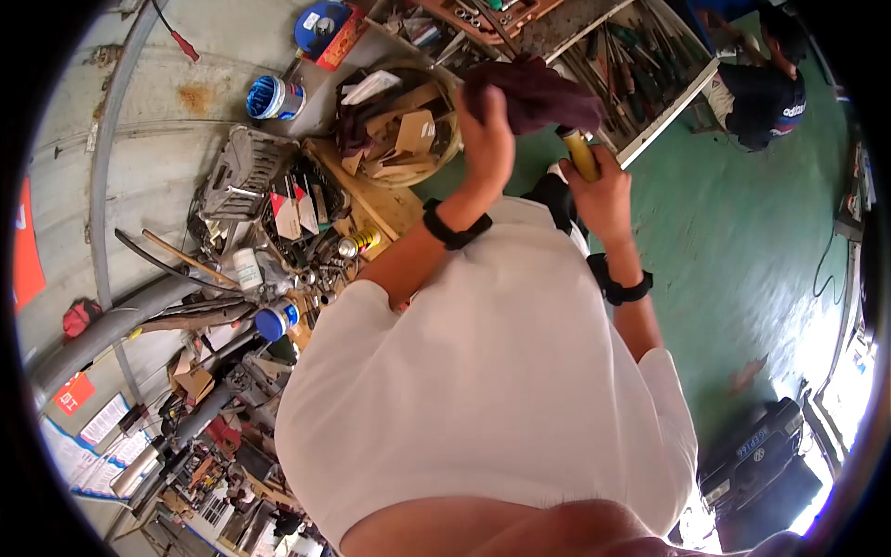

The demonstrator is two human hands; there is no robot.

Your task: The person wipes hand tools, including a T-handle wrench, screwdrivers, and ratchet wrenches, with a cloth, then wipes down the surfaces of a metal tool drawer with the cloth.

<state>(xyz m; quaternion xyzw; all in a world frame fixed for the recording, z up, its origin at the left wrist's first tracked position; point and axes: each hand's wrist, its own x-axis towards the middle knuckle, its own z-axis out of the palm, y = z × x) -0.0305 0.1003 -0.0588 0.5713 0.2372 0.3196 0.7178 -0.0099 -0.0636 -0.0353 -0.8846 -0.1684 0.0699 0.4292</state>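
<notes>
A dark maroon cloth (538, 96) is bunched up in front of me, above the edge of the tool drawer. My left hand (489, 139) is closed on the cloth's left end, its thumb and palm showing. My right hand (601, 190) is wrapped round a yellow handle (581, 155), whose dark top end touches the cloth's lower right edge. What the cloth covers, if anything, is hidden. Both wrists wear black bands.
An open drawer (666, 111) of long tools lies beyond my hands, with a socket tray (483, 19) beside it. Left are a basket of cardboard (406, 139), a grey plastic case (243, 172) and a spray can (360, 242). A person (766, 93) is low at the upper right.
</notes>
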